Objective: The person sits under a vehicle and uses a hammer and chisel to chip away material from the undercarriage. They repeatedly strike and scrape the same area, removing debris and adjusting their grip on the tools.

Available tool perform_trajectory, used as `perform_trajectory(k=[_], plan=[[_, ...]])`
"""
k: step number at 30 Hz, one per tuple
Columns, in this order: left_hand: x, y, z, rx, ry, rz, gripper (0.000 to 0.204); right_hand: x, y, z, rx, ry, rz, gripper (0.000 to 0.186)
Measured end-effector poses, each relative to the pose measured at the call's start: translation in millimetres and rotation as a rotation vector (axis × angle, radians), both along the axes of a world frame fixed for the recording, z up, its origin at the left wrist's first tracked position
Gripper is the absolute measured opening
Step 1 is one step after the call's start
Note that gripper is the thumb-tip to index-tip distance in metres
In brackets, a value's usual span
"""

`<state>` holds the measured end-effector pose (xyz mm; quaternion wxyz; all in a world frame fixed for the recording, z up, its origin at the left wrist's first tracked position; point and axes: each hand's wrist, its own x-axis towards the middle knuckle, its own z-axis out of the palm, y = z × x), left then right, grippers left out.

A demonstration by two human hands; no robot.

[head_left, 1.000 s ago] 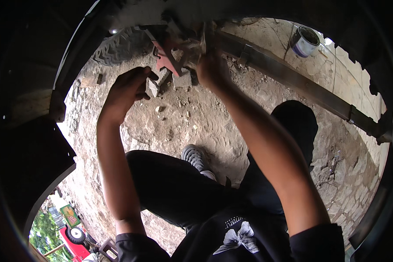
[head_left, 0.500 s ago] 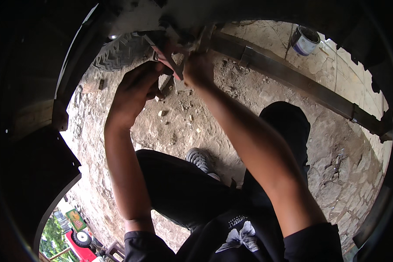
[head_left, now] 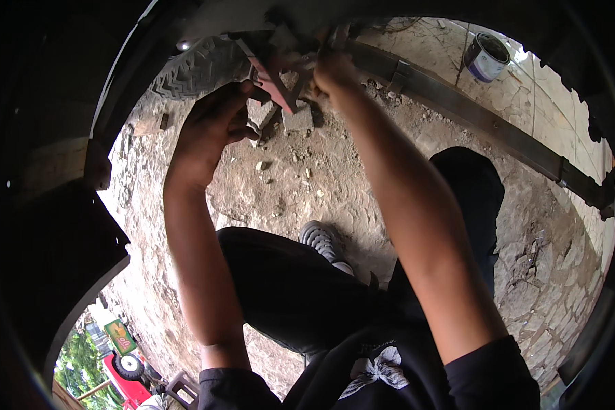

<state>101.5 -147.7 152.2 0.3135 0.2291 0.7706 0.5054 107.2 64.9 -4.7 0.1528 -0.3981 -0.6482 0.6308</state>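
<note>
Under the dark vehicle body, a red metal bracket [head_left: 272,83] hangs between my hands. My left hand [head_left: 215,126] is just left of it, fingers bent. A small dark piece shows at its fingertips, too shadowed to name. My right hand [head_left: 335,74] is raised on the bracket's other side, fingers closed, beside dark metal parts. What it grips is hidden by the hand and the shadow.
A treaded tyre [head_left: 195,72] stands behind my left hand. Grey stone blocks [head_left: 297,117] lie below the bracket. A long dark metal beam [head_left: 465,113] runs rightward, with a paint can [head_left: 487,58] beyond it. Dark panels [head_left: 41,171] close in on the left.
My right hand has moved up and a little right, away from the bracket's lower end. My left hand keeps nearly the same place by the bracket. The whole view has shifted slightly.
</note>
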Motion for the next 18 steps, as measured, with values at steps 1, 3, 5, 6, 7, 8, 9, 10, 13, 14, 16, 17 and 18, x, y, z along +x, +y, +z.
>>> perform_trajectory(k=[1,3,5,6,7,8,9,10,13,14,16,17,18], plan=[[0,-10,1,-0.015,0.010,0.040,0.039,7,-3,17,-0.172,0.006,-0.024,0.042],[-2,-23,-2,-0.068,0.023,0.069,0.037,18,12,13,-0.184,0.045,0.036,0.034],[0,-38,-3,-0.104,0.008,0.050,0.036,22,7,6,-0.137,0.040,0.072,0.031],[1,-55,-6,-0.158,0.020,0.111,0.035,33,-22,11,-0.089,0.020,0.084,0.030],[1,-64,-4,-0.153,0.007,0.085,0.035,41,-32,17,-0.031,-0.001,0.074,0.029],[0,-62,-2,-0.143,-0.005,0.029,0.036,40,-25,-20,0.238,0.008,0.043,0.029],[0,-71,-2,-0.146,-0.019,0.014,0.036,41,-35,-23,0.242,-0.009,0.032,0.029],[2,-74,-2,-0.133,-0.035,0.004,0.039,45,-40,-23,0.251,-0.026,0.009,0.028],[7,-77,4,-0.082,-0.076,-0.041,0.042,48,-39,-15,0.454,-0.171,0.071,0.027],[8,-73,6,-0.086,-0.061,-0.048,0.043,47,-35,-6,0.614,-0.289,0.133,0.026],[11,-55,4,-0.116,0.013,-0.034,0.043,27,9,-13,0.680,-0.412,0.203,0.026],[13,-59,0,-0.145,0.044,0.008,0.043,29,13,16,0.403,-0.377,0.279,0.023],[16,-53,3,-0.153,0.035,0.006,0.041,35,23,34,0.332,-0.305,0.337,0.023]])
